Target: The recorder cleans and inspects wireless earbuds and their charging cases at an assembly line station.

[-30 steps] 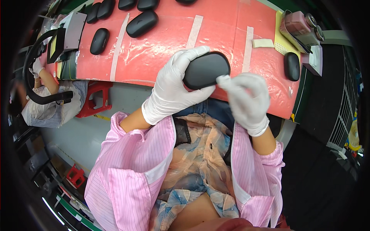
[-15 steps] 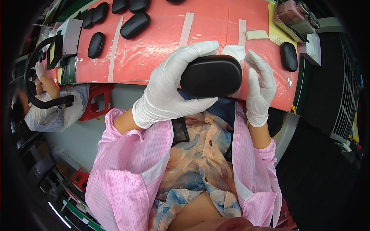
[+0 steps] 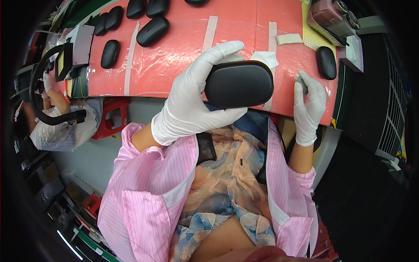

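Observation:
My left hand (image 3: 183,100), in a white glove, grips a large black, rounded oblong case (image 3: 239,85) from its left end. The thumb lies along the near edge and the fingers reach round the far side; the case is raised in front of my chest. Off to the right, apart from the case, my gloved right hand (image 3: 310,109) has its fingertips closed on a small dark grey piece with a green tip (image 3: 303,86). Its exact kind cannot be made out. Just beyond the case, a white cloth (image 3: 267,58) lies on the red table mat (image 3: 183,48).
Several similar black cases (image 3: 152,31) sit at the table's far left, and another black case (image 3: 326,63) at the right. A folded cream cloth (image 3: 289,39) lies near a yellow sheet (image 3: 310,32) and a container (image 3: 327,17). Another person (image 3: 65,126) works at the left.
My right hand has moved right, away from the case, and its fingertips now show the small green-tipped piece. The left hand still holds the case in nearly the same place.

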Motion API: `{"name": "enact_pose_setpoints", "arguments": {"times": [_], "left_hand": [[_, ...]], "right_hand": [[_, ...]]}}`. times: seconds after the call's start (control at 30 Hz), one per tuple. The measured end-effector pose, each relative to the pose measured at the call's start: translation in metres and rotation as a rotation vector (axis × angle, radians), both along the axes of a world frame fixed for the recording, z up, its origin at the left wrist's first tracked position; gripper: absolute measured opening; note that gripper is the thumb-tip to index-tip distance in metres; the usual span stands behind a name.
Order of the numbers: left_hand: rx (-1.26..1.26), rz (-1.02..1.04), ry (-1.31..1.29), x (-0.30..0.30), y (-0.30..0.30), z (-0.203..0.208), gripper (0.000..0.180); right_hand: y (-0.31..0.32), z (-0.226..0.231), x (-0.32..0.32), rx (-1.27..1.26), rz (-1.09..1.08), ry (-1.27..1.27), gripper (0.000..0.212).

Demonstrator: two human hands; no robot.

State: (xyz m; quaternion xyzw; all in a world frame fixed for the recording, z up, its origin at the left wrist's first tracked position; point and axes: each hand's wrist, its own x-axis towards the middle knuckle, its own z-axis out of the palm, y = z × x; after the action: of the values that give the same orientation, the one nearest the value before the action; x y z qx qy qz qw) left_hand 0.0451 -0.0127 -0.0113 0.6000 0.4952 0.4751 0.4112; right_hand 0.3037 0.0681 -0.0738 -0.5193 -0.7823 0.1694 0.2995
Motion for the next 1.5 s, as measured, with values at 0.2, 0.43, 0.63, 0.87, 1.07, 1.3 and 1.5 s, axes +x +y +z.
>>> {"name": "enact_pose_setpoints", "arguments": {"times": [0.2,0.43,0.63,0.87,1.07,1.3,1.5], "left_hand": [[-0.044,0.022,0.032,0.000,0.000,0.008,0.089],[0.026,0.031,0.108,0.006,0.007,0.001,0.078],[-0.275,-0.101,-0.217,0.007,0.023,-0.007,0.039],[-0.235,-0.045,-0.228,0.020,0.042,-0.018,0.045],[-0.280,-0.012,-0.257,0.016,0.049,-0.032,0.039],[-0.150,-0.058,0.052,0.009,0.067,-0.018,0.034],[0.499,-0.078,0.403,-0.002,0.117,0.121,0.050]], "right_hand": [[0.030,0.021,-0.036,0.307,0.131,0.129,0.051],[-0.002,0.046,-0.050,0.335,0.665,0.002,0.073],[-0.003,0.048,-0.011,0.147,0.517,0.155,0.055],[0.081,-0.006,0.066,-0.137,-0.251,0.406,0.045],[0.058,0.018,0.044,-0.186,-0.064,0.085,0.045],[0.054,0.050,0.079,-0.243,0.040,0.085,0.041],[0.103,0.178,0.144,0.320,-0.055,-0.173,0.028]]}}
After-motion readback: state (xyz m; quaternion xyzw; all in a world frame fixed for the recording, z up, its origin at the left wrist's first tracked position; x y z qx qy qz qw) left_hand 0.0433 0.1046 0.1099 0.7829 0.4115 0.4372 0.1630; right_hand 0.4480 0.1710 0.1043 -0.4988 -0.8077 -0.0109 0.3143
